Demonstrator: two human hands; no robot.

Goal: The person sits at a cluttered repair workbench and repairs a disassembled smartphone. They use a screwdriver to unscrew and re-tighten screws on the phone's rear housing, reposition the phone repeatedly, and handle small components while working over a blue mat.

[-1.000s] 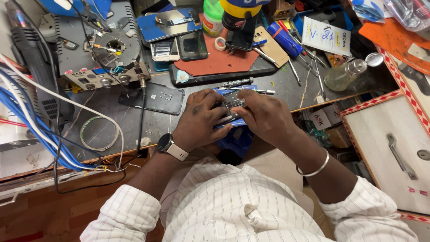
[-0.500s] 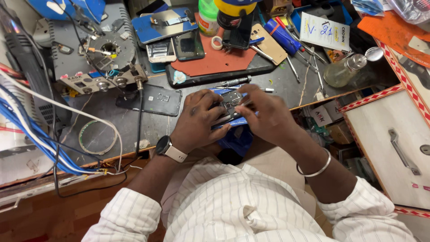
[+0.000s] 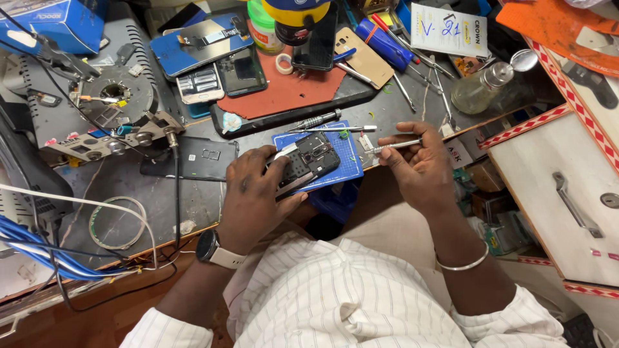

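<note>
My left hand [image 3: 255,193] grips an opened black phone [image 3: 308,161] with its back cover off, holding it on a small blue cutting mat [image 3: 345,154] at the bench's front edge. To the right of the phone, my right hand [image 3: 419,164] pinches a thin silver tool [image 3: 393,145], apparently tweezers, tip pointing left toward the phone. Two more slim metal tools [image 3: 325,124] lie along the mat's far edge.
A black phone back panel [image 3: 193,158] lies left of the mat. Behind are a red mat [image 3: 284,96] with several phones, a glass bottle [image 3: 480,90], screwdrivers, a grey machine [image 3: 109,96] and cables at left. A white cabinet door [image 3: 561,193] stands at right.
My hands were together over the phone. Now the right hand has drawn away to the right with the silver tool, and the left hand alone holds the phone on the mat.
</note>
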